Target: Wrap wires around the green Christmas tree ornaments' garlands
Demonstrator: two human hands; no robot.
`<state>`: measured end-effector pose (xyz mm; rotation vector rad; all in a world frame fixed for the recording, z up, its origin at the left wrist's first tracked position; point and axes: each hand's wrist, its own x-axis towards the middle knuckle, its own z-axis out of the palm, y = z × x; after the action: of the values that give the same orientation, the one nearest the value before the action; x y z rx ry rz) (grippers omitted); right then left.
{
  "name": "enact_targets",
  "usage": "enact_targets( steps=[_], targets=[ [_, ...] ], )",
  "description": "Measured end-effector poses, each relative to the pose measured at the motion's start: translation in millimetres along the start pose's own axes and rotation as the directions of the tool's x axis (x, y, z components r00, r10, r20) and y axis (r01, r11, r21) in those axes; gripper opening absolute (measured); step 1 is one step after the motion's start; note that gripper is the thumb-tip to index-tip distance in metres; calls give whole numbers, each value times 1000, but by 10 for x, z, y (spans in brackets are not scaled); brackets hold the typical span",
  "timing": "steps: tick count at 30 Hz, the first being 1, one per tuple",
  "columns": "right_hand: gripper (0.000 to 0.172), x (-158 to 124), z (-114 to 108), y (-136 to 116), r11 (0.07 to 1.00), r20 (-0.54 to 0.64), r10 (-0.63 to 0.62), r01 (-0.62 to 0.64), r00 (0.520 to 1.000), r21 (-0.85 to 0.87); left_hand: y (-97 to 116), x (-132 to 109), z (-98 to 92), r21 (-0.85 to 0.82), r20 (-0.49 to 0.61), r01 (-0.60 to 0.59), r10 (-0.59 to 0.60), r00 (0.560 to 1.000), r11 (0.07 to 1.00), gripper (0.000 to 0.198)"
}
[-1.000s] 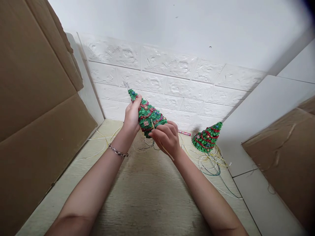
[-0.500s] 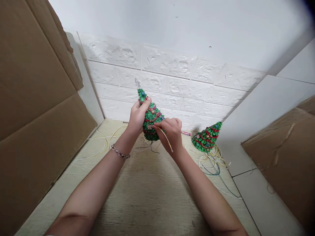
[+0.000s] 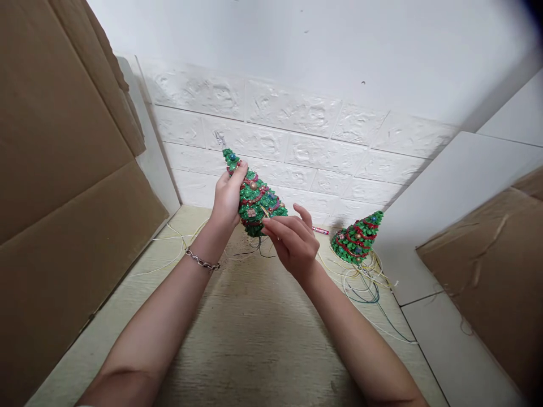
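Observation:
My left hand [image 3: 229, 195] is closed around the upper side of a small green Christmas tree figure [image 3: 258, 198], tilted with its top to the left. Red garlands, gold and blue balls and a little gift decorate it, and a clear topper [image 3: 219, 138] sits at its tip. Thin dark wires [image 3: 257, 249] hang below its base. In front of the tree's lower right, my right hand [image 3: 294, 240] pinches a thin yellowish wire [image 3: 265, 212] between thumb and fingers, with the little finger raised. The wire's end lies against the tree; whether it enters the tree I cannot tell.
A second decorated tree [image 3: 357, 237] leans on the table at right, with tangled white, yellow and green wires [image 3: 365, 282] beside it. A red and white marker [image 3: 320, 230] lies by the wall. Cardboard [image 3: 63, 169] stands at left, more cardboard [image 3: 487, 271] at right.
The held tree has shifted left and tilts more. My right fingers have turned, so the wire that pointed down toward me now points up against the tree.

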<state>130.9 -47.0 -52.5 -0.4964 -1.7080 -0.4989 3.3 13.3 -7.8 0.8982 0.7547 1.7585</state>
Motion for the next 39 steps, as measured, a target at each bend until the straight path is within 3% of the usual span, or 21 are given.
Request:
enact_targets(
  steps=[4,8,14,20,26,31,39],
  targets=[
    [11,5,-43,52,993,49,66,-61,997,-104,-16,-23,24,10,1,-22,22,1000,1000,30],
    [19,-44,-61,107,983,69,137,-127,988,-131,-13,-42,37,12,-3,-27,27,1000,1000,29],
    [23,-23,-28,122,982,133,115,-92,984,-167,-28,-57,53,28,9,-37,37,999,999,28],
    [26,-19,35,153,955,247,214,-148,945,-259,-70,-104,103,50,68,-37,33,997,998,28],
    [32,-5,-28,172,981,355,162,-112,921,-157,-63,-66,65,34,38,-35,34,999,999,27],
    [23,27,-48,174,960,311,274,-241,910,-140,-29,-50,41,35,36,-36,35,999,999,29],
    [27,23,2,204,897,357,441,-420,823,-141,-36,-90,71,66,56,-41,38,998,997,29]
  ],
)
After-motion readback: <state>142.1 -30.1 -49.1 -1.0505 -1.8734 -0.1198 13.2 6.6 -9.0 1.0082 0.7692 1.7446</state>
